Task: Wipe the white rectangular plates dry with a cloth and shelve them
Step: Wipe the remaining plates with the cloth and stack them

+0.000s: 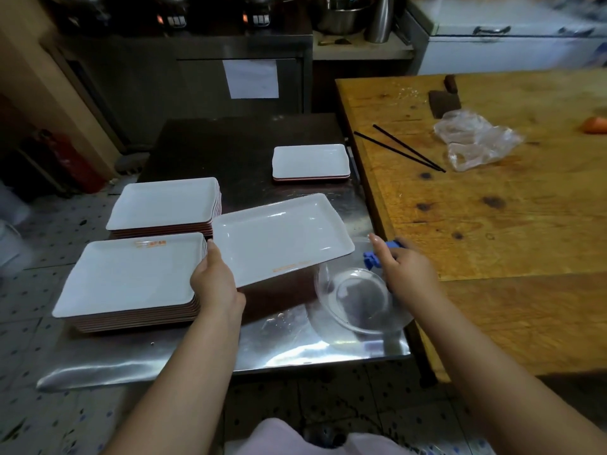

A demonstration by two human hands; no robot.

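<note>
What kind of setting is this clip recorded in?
Most likely a restaurant or canteen kitchen. Stacks of identical white plates sit on a steel table, a cleaver lies on a big wooden chopping table, and large metal pots stand behind.

Left grip [215,279] on white plate [279,238] — tilted

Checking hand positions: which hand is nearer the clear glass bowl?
Right. The right hand is at the rim of the clear glass bowl; the left hand holds a white plate farther left.
</note>
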